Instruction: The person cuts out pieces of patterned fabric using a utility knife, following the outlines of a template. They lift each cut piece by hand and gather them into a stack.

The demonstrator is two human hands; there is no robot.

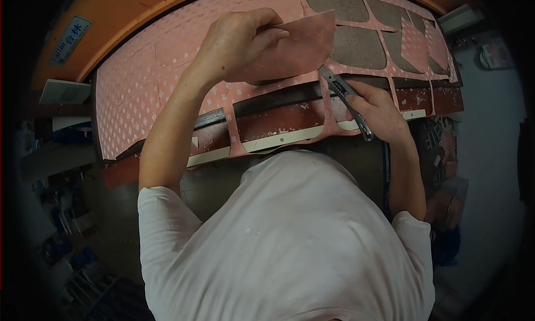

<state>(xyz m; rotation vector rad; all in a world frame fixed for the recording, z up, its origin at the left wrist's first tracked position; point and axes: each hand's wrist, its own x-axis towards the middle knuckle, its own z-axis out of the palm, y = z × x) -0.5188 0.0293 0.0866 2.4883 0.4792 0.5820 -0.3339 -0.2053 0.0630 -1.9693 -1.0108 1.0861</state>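
Over the worktop [284, 118], a sheet [134, 92], with openings [359, 45] toward the near edge and far right corner. Above it, a raised piece [304, 47] in the left hand [237, 40]; to its right, a knife [334, 81] in the right hand [384, 108]. Near the right edge, two loose pieces [413, 49]; along the near edge, a strip [290, 138].

Left of the raised left forearm [167, 134], a hand could pass over the flat pink printed sheet [131, 98], as far as the orange machine beam [139, 12]. The lifted pink panel [306, 48] in the left hand [239, 37] and the utility knife [339, 87] in the right hand [382, 109] obstruct the middle; the person's torso [301, 221] blocks the near side.
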